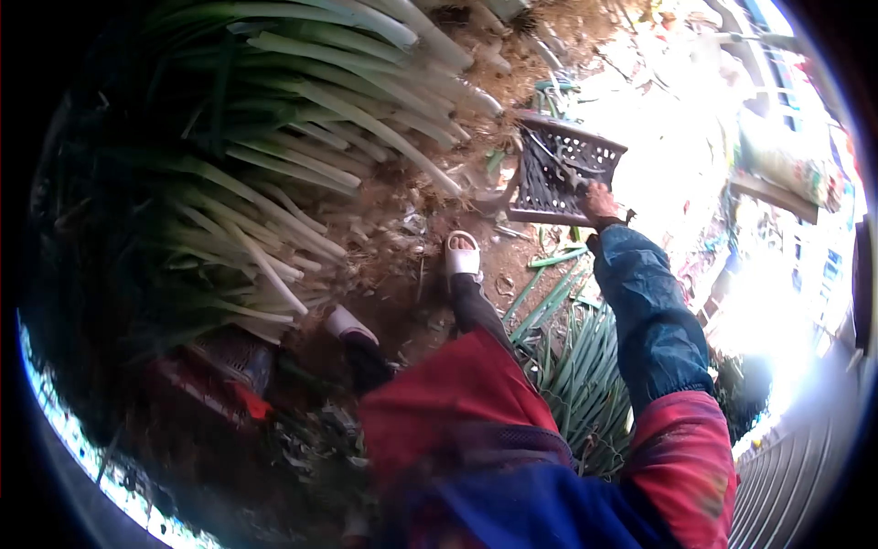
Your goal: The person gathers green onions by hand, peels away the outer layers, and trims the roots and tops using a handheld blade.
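Note:
My right hand (pixel 601 203), in a blue-green sleeve cover, is at the lower right corner of a dark plastic crate-like stool (pixel 558 218) with a perforated surface. Its fingers look curled over something dark and thin (pixel 574 177) that lies across the holes; blur and glare hide what it is. My left hand is out of view. To the left of the stool lies a large heap of leeks or big green onions (pixel 338 105), white root ends towards the middle.
Another pile of green stalks (pixel 590 366) lies beside my right leg. My feet in pale slippers (pixel 464 256) stand on soil strewn with scraps. A filled sack (pixel 777 156) is at the right, near strong glare. A ridged metal sheet (pixel 796 476) borders the lower right.

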{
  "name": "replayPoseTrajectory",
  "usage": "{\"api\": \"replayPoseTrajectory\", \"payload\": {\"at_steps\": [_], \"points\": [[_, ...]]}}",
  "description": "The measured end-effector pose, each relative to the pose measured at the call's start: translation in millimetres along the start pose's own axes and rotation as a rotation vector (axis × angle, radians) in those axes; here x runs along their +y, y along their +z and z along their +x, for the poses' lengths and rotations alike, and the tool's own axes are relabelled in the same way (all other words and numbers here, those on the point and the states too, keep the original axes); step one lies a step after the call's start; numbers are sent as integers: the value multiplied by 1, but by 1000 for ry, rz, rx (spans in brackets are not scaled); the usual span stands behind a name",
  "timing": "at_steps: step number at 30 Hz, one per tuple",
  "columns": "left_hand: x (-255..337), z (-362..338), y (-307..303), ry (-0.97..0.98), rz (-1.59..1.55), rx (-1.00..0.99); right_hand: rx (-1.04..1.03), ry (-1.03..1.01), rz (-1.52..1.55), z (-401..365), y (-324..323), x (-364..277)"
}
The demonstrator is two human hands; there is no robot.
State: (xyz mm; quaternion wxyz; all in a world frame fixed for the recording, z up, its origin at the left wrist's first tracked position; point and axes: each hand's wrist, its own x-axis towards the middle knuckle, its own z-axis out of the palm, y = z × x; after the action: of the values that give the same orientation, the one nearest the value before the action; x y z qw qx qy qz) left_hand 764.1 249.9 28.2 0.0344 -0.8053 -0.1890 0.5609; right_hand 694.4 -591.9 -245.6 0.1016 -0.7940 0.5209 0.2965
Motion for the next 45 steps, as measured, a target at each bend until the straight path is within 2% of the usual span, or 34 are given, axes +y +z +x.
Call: {"api": "replayPoseTrajectory", "payload": {"at_steps": [2, 4, 6, 9, 10, 11, 12, 13, 14, 15, 16, 18, 20, 22, 23, 24, 25, 26, 28, 31, 35, 38, 41, 43, 44, 45], "points": [[16, -15, 13, 4, 56, -13, -69, 56, -64, 34, 14, 22], [34, -19, 21, 19, 90, -14, -92, 68, -79, 23, -7, 8], [50, -14, 25, 24, 68, -10, -180, 76, -94, 35, 0, 13], [72, 17, 38, -63, -195, -38, -153, 57, -35, 33, -7, 9], [78, 25, 43, -22, -340, -36, -171, 59, -24, 30, -16, 4], [94, 27, 45, 29, -480, -43, -207, -31, -57, 21, -30, -2], [114, 28, 45, 80, -621, -57, -49, -204, 55, 55, 27, 52], [156, 12, 37, 141, -761, -80, 52, -279, 80, 39, 25, 57], [184, 7, 33, 209, -904, -103, 45, -194, 168, 22, 22, 58], [191, 16, 39, 248, -971, -131, 69, -280, 296, 11, 31, 84], [205, 17, 40, 278, -986, -184, 152, -273, 311, -11, 31, 94], [236, 15, 33, 348, -1015, -289, 315, -683, -61, -50, 36, 135], [250, 39, 59, 416, -1287, -454, -57, -157, 651, -131, -4, 87], [279, 44, 79, 420, -1558, -663, -301, -390, 985, -189, 4, 73], [293, 40, 90, 389, -1688, -754, -383, -318, 895, -236, -25, 22], [303, 31, 98, 354, -1808, -821, -509, -207, 581, -274, -47, -27], [309, 24, 106, 315, -1913, -859, -428, -577, 273, -288, -3, -20], [309, 15, 114, 282, -2014, -880, -607, -550, 364, -332, -34, -76], [294, 2, 128, 223, -2200, -862, -720, -744, 360, -380, -22, -129], [257, -7, 146, 170, -2434, -763, -802, -978, 278, -412, 1, -186], [224, -10, 161, 164, -2631, -661, -800, -1138, 74, -391, 22, -215], [221, -24, 172, 120, -2661, -641, -726, -1205, -194, -334, 37, -214], [229, -48, 187, 52, -2648, -684, -566, -1293, -574, -253, 53, -207], [237, -63, 196, 14, -2645, -716, -314, -1441, -771, -196, 55, -191], [241, -70, 202, -6, -2650, -730, 44, -1599, -701, -175, 51, -172], [246, -77, 204, -19, -2654, -744, 28, -1551, -844, -151, 55, -162]]}}
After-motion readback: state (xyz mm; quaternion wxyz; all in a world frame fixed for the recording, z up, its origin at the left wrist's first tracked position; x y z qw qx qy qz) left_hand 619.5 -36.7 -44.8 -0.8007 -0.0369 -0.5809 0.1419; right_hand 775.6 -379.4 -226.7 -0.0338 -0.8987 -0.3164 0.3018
